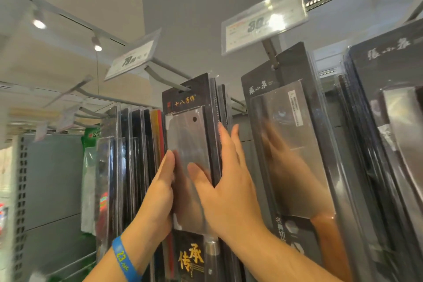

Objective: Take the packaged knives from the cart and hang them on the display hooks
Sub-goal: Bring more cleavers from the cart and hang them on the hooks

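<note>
Big black pack (pixel 290 155) just right of packaged knife (pixel 186 126), narrow gap between; pack row (pixel 135 139) tight against its left edge. Left hand (pixel 160 192) grip clamped on its left edge; right hand (pixel 229 190) pinches right edge, thumb on front. Hook (pixel 164 75) tip in its hang slot. Printed: "十八子作", "传承"; price tag (pixel 132 57) above-left: "79".

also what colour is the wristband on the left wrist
Blue wristband with yellowish print, clearest in the head view.

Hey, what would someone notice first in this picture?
Dead centre, the left hand and right hand hold a packaged cleaver by its side edges, its hang hole at a display hook. A glossy price tag juts out upper right, and a blue wristband circles the left wrist at the bottom.
</note>
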Demonstrator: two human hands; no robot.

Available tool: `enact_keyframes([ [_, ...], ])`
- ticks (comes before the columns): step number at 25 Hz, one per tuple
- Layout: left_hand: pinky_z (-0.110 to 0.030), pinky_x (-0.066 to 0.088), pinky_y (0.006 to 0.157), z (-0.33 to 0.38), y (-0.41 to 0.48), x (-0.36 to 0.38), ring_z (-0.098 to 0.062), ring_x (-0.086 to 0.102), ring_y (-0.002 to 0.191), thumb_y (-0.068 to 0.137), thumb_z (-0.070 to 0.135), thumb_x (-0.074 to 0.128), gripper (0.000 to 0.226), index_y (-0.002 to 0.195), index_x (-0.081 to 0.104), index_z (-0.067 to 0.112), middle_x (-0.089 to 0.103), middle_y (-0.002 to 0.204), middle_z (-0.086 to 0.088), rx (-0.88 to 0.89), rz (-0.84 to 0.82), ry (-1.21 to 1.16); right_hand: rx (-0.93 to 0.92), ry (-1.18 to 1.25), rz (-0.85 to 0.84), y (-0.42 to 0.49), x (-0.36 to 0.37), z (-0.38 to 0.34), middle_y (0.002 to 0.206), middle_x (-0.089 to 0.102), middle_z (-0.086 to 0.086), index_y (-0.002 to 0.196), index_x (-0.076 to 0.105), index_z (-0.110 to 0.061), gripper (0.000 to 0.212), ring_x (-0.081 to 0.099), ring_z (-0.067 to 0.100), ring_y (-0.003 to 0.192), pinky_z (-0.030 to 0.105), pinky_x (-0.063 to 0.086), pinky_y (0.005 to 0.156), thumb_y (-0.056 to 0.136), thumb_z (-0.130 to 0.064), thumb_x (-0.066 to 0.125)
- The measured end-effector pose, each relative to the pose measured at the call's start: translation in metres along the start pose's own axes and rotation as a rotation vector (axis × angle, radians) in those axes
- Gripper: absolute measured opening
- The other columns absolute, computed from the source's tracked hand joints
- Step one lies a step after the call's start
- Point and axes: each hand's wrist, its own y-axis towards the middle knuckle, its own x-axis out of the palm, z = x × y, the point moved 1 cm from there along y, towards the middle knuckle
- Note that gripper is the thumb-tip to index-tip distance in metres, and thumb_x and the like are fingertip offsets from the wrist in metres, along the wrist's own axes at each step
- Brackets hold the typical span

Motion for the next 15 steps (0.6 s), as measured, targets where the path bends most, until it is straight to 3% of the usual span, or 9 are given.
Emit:
enact_keyframes([
  [4,-0.031,0.057,0.071,0.008,-0.008,-0.014,-0.020,0.074,0.095,0.075,0.074,0.050,0.062,0.104,0.078,0.027,0.077,0.104,-0.006,-0.001,-0.041,0.033,-0.063,0.018,-0.004,-0.010,0.006,-0.020,0.157,-0.020,-0.043,0.134,-0.006,-0.081,0.078,-0.005,-0.014,0.149,0.025,0.014,0.116,0.096,-0.055,0.057],
  [8,-0.027,0.055,0.073,0.012,-0.010,-0.027,-0.018,0.073,0.096,0.072,0.079,0.054,0.069,0.104,0.077,0.022,0.077,0.101,-0.003,0.036,-0.057,0.084,-0.032,0.010,-0.019,-0.014,0.008,-0.027,0.160,-0.013,-0.040,0.129,-0.010,-0.082,0.078,-0.007,-0.017,0.147,0.023,0.010,0.116,0.095,-0.058,0.056],
  [11,-0.024,0.058,0.078,0.014,-0.009,-0.025,-0.021,0.069,0.109,0.078,0.078,0.055,0.067,0.116,0.073,0.026,0.073,0.116,-0.006,0.075,-0.145,0.072,0.018,0.091,0.013,-0.010,0.006,-0.025,0.162,-0.004,-0.037,0.136,-0.004,-0.080,0.078,-0.003,-0.020,0.146,0.020,0.010,0.115,0.085,-0.073,0.053],
  [15,-0.034,0.056,0.089,0.020,0.004,-0.028,-0.026,0.060,0.125,0.070,0.085,0.058,0.083,0.128,0.066,0.026,0.064,0.134,-0.008,0.007,-0.209,-0.105,0.194,0.259,0.035,0.005,-0.007,-0.011,0.162,0.017,-0.032,0.153,0.006,-0.061,0.105,0.015,-0.018,0.139,0.023,0.021,0.114,0.063,-0.090,0.051],
])
